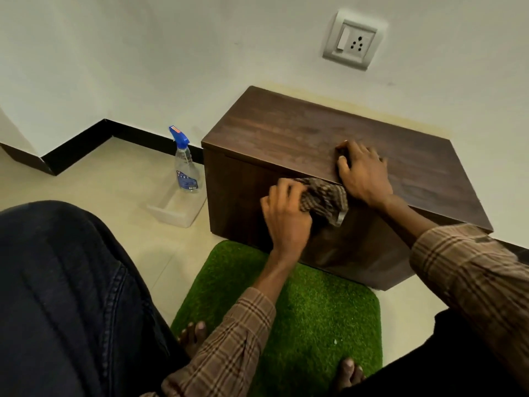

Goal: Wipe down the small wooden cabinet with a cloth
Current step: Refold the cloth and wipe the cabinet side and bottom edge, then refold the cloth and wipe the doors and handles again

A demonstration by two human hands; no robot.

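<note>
The small dark wooden cabinet [286,133] stands on the floor against the white wall. A brown checked cloth [325,197] is bunched against the upper part of the cabinet's front face, just under the top edge. My left hand [286,214] grips the cloth from the left. My right hand [363,171] lies flat on the cabinet's top near the front edge, fingers spread, holding nothing; its heel touches the cloth's upper right corner.
A clear spray bottle [186,170] with a blue trigger stands in a shallow white tray [174,213] left of the cabinet. A green grass mat [315,310] lies in front, with my bare toes on it. A wall socket [353,40] sits above. My dark-trousered knee [65,282] fills the lower left.
</note>
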